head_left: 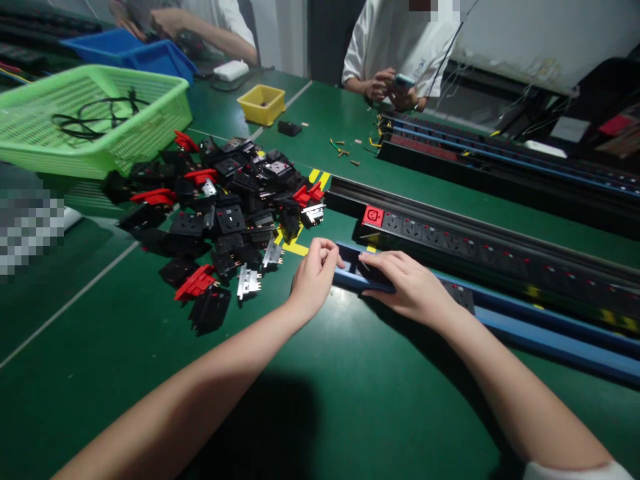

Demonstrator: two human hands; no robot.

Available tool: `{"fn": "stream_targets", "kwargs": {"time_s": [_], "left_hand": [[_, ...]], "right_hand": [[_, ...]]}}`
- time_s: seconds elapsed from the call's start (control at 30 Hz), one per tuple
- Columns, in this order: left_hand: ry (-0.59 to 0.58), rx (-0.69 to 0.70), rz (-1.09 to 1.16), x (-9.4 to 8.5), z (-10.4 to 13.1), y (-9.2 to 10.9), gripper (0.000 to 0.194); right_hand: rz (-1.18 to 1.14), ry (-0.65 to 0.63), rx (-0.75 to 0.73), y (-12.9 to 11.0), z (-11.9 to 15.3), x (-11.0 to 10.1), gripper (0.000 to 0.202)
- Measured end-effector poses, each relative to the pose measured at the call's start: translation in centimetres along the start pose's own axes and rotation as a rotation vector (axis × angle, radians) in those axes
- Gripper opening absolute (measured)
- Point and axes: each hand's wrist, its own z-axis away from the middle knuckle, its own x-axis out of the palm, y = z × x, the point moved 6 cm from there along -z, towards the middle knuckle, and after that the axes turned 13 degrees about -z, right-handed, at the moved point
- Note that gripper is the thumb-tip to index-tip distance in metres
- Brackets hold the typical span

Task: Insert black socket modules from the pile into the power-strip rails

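A long blue metal rail (530,337) lies slantwise across the right half of the green table, its near-left end between my hands. My left hand (316,273) is at that end, fingers curled together; whatever they hold, if anything, is hidden. My right hand (413,283) grips the rail a little further along, fingers over the top and thumb against the near side. Beneath its fingers is a dark piece whose kind I cannot make out. A black socket module (459,293) sits in the rail just past my right wrist.
A heap of socket modules (233,220) spreads on the left. Behind the rail lies a black power strip (450,240) with a red end socket (373,216). Further off are a green basket (145,143), a yellow bin (263,107), loose screws (343,153) and two people.
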Motion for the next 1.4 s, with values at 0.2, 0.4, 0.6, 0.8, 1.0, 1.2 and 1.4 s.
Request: {"fn": "stream_targets", "kwargs": {"time_s": [0.2,0.4,0.6,0.8,1.0,1.2,1.4], "left_hand": [[-0.01,-0.022,0.009,0.0,0.0,0.0,0.015],[0.031,-0.012,0.066,-0.1,-0.2,-0.1,0.012],[0.134,-0.069,0.182,-0.5,-0.4,-0.8,0.011],[0.118,-0.062,0.202,-0.4,-0.4,-0.8,0.009],[0.127,-0.065,0.189,-0.5,-0.3,-0.7,0.009],[0.118,-0.072,0.18,-0.5,-0.2,-0.6,0.008],[0.126,-0.076,0.185,-0.5,-0.1,-0.7,0.01]], "right_hand": [[0.039,-0.018,-0.022,-0.1,0.0,0.1,0.062],[0.112,-0.013,-0.045,-0.2,0.1,0.4,0.057],[0.223,-0.152,-0.076,-0.2,0.0,1.5,0.061],[0.231,-0.132,-0.065,-0.2,-0.1,1.4,0.053],[0.232,-0.053,-0.084,-0.4,-0.1,1.0,0.027],[0.374,-0.017,-0.051,-0.5,-0.5,1.0,0.025],[0.392,-0.03,-0.05,-0.3,-0.4,1.4,0.027]]}}
